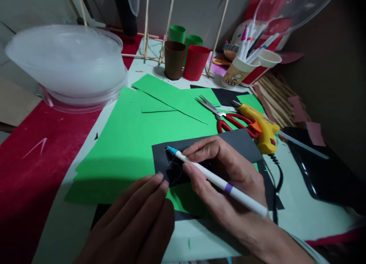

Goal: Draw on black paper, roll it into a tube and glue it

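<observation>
A white marker [208,174] with a blue tip and a purple band is gripped in my right hand [228,172], fingers closed around it. Its tip meets the black paper [161,157], where a faint curved line shows. My left hand [143,218] lies with fingers stretched out side by side, fingertips at the lower left edge of that black sheet. Under it spread several sheets of green paper [122,138]. Just beyond my right hand are red-handled scissors [220,113], blades apart, and a yellow glue gun [260,126].
Stacked clear plastic bowls [65,65] stand at the back left. Brown [174,60] and red [196,63] paper cups sit near a wooden stick frame [146,27]. A cup of markers [237,71] and a bundle of sticks [274,96] are right. A black tablet-like slab [320,168] lies far right.
</observation>
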Demonstrator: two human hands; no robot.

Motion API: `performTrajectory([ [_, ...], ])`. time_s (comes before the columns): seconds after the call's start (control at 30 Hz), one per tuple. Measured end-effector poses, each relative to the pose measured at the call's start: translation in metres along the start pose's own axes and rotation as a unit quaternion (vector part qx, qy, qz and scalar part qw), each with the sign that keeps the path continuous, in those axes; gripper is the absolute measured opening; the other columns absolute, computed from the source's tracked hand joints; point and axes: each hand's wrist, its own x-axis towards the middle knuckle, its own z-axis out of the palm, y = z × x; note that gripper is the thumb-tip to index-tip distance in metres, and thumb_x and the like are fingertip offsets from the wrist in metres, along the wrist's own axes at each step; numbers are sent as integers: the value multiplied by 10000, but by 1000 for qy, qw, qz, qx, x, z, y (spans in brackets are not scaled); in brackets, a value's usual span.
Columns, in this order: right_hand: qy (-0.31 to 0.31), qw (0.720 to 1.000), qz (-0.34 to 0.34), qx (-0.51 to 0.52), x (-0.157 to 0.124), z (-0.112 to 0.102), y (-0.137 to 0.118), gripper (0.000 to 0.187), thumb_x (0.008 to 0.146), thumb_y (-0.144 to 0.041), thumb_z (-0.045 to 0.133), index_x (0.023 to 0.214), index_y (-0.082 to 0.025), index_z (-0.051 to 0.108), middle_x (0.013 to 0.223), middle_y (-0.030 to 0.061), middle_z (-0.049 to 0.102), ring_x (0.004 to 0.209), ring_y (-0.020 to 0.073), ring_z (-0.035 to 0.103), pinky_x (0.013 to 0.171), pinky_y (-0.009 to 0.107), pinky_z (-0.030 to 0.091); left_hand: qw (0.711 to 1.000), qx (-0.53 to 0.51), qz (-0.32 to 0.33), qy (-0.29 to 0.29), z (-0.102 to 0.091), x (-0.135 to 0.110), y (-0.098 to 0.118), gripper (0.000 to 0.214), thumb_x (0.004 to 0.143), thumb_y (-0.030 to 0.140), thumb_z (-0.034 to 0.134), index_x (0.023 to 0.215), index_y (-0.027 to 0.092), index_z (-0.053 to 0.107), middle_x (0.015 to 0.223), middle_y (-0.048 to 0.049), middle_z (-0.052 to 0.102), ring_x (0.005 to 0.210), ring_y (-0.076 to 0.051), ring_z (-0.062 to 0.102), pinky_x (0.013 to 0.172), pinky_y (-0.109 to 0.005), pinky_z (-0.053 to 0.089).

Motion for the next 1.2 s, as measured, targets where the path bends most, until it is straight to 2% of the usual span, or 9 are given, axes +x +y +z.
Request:
performTrajectory([
  [0.37,-19,999,-14,-30,1,0,1,88,912,-104,672,938,-175,628,941,-1,685,850,85,660,752,198,521,1000,2,3,-4,-2,2,-1,297,980,51,393,1068,116,669,1157,-102,736,1437,-227,482,1229,-366,387],
  [0.57,-26,999,-17,-36,-1,0,0,97,907,-97,678,942,-174,631,948,0,687,852,85,663,766,198,527,1000,-4,-7,-6,-1,1,0,286,973,34,404,1049,107,670,1149,-111,726,1377,-239,541,1203,-374,416],
  [0.67,-31,999,-12,-34,-2,0,0,114,904,-95,680,960,-181,633,959,-5,681,850,83,660,754,197,529,1000,-2,-1,-11,-2,2,1,289,979,45,387,1043,114,661,1145,-105,720,1397,-235,518,1212,-365,395],
  [1.03,-30,999,-7,-41,0,0,0,128,896,-96,682,956,-195,627,956,8,690,838,113,669,729,246,537,1000,-1,-13,-11,-1,-2,0,292,1004,65,392,1052,141,670,1196,-86,729,1413,-232,514,1198,-379,430],
  [1.2,-32,999,-5,-41,-1,-1,0,145,893,-95,688,958,-206,622,971,14,694,867,133,675,750,267,542,1000,7,-1,-16,-3,2,-1,300,998,67,387,1028,148,675,1144,-76,755,1372,-213,560,1192,-354,439],
])
